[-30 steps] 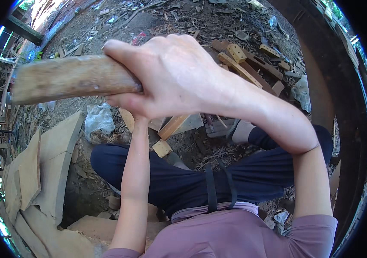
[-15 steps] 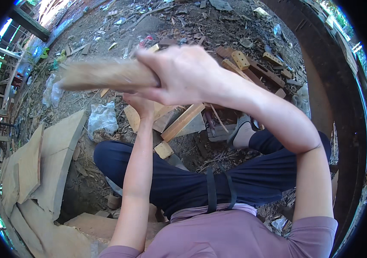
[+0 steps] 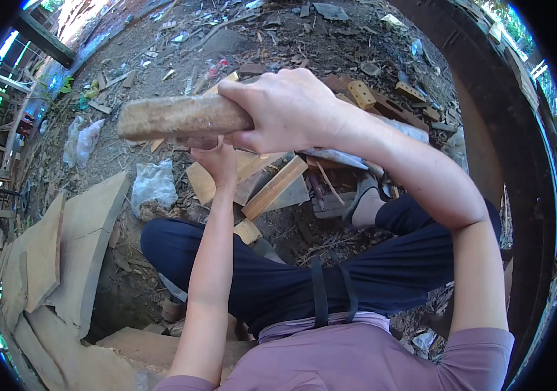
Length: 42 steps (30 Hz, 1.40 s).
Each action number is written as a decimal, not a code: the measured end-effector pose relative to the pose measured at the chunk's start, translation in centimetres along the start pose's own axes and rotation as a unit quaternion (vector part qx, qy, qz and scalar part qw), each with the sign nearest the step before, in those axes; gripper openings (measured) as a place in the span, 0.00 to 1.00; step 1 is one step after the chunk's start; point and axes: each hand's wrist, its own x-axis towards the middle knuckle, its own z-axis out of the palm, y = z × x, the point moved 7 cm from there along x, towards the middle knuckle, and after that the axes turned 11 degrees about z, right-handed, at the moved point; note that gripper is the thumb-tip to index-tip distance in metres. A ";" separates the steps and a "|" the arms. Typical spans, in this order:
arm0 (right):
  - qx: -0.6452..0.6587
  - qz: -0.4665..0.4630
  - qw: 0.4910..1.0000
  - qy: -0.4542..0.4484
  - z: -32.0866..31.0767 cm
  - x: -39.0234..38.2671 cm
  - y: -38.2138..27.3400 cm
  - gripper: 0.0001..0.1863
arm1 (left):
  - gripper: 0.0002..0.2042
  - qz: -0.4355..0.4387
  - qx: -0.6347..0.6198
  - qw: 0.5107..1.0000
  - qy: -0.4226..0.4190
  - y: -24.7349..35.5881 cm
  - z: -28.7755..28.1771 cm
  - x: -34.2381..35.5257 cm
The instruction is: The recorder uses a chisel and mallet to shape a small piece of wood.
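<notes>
My right hand [image 3: 285,111] is closed round one end of a thick, rough wooden block [image 3: 180,118], which sticks out level to the left. Just below and behind it is my left hand [image 3: 216,159], its fingers curled and partly covered by the block; what they hold is hidden. Under both hands lie boards and offcuts, among them a reddish-brown wooden strip [image 3: 274,188] and a small pale block [image 3: 248,231]. A long pale, shiny piece [image 3: 338,158] shows partly behind my right forearm; its kind is unclear.
Large flat boards [image 3: 89,254] lean at the left. A clear plastic bag [image 3: 154,184] lies beyond my left knee. Yellowish blocks with holes [image 3: 361,95] lie at the far right among litter. A dark beam [image 3: 507,98] curves along the right side.
The wooden block, blurred before, is sharp now and sits slightly farther right in my right hand. The long pale piece has come into sight behind my right forearm. My left hand has barely shifted.
</notes>
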 end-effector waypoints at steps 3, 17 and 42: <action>0.104 0.041 0.993 0.046 0.0 -0.5 1.6 0.27 | 0.08 -0.037 -0.048 0.998 0.004 0.2 0.0 -0.5; 0.253 0.373 0.876 -0.173 20.2 -6.9 13.1 0.41 | 0.07 -0.168 -0.203 0.961 0.088 -2.0 -2.7 -1.2; 0.220 0.346 0.897 -0.165 20.6 -8.1 13.3 0.37 | 0.09 -0.239 -0.224 0.945 0.011 -1.7 2.3 3.1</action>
